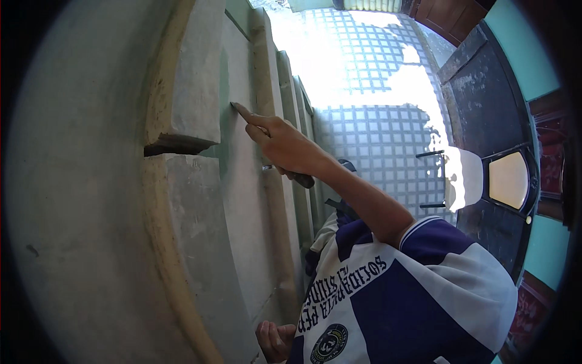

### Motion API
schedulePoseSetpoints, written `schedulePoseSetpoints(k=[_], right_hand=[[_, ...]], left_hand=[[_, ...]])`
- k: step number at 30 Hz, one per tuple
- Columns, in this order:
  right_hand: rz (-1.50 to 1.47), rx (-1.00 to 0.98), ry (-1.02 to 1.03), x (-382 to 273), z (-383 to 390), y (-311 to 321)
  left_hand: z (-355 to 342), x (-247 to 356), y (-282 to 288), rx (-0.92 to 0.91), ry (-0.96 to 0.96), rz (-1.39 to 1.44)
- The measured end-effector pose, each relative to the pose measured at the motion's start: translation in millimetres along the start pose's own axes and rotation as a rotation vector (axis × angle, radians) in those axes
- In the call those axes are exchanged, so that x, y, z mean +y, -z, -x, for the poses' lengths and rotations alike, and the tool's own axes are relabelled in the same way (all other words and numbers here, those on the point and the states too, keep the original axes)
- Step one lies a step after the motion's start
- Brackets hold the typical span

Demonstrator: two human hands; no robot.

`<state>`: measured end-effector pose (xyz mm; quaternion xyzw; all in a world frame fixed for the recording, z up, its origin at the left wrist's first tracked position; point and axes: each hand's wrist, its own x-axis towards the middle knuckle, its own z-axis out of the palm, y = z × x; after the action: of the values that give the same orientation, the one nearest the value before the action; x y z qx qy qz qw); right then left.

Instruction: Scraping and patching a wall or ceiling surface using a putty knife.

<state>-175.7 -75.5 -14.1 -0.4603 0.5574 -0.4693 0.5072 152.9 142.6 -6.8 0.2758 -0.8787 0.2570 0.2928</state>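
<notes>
My right hand point(285, 144) reaches from the right and grips a slim, dark-handled hand tool point(304, 180). The index finger lies stretched along it, and the tool's narrow tip touches or nearly touches a grey plastered face point(242, 161), beside a greenish strip point(223, 130). Most of the tool is hidden in the palm. Low in the picture is my left hand point(276, 341), close to the plastered surface and my shirt, fingers curled inward; whether anything is inside cannot be made out. Left of the tool stand two thick grey blocks point(197, 79) with a dark gap between them.
Long stepped concrete ledges point(273, 91) run alongside the worked face. Beyond them lies a checkered tile floor point(376, 136), partly in bright sunlight. A pale chair point(467, 176) stands at the right by a dark wooden panel point(485, 91) and a turquoise wall point(515, 42).
</notes>
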Motion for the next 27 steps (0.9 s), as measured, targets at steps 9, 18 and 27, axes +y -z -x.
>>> schedulePoseSetpoints(k=[9, 18, 27], right_hand=[[0.064, 0.052, 0.053, 12, -17, -5], [0.037, -0.044, -0.057, -15, -2, 11], [0.026, 0.021, 0.014, -12, -35, 25]], left_hand=[[-5, 27, 16, -0.152, 0.342, 0.081], [11, 1, -27, 0.343, -0.220, -0.115], [5, 27, 2, 0.020, 0.190, -0.245]])
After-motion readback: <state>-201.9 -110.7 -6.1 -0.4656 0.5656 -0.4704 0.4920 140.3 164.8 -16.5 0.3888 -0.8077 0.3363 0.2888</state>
